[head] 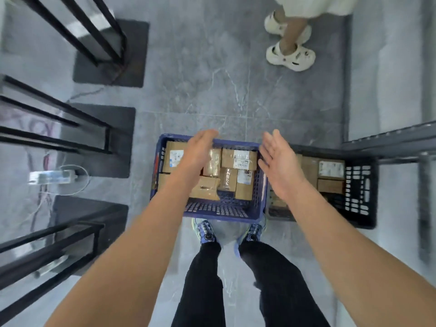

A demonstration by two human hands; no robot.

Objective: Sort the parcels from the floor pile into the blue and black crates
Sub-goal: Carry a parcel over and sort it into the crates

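A blue crate (212, 210) stands on the floor in front of my feet, filled with several brown cardboard parcels (238, 158). To its right stands a black crate (358, 199) holding a few brown parcels (330, 169). My left hand (199, 149) hovers above the blue crate with straight fingers and holds nothing. Between the two crates, my right hand (278, 159) is stretched out flat, palm turned inward, also empty. No floor pile of parcels shows in this view.
Black metal shelving frames (70, 128) line the left side, with a power strip and white cables (54, 178) on the floor beneath. A grey shelf rail (389, 140) juts in at right. Another person's legs in cream clogs (290, 53) stand ahead on the grey tile floor.
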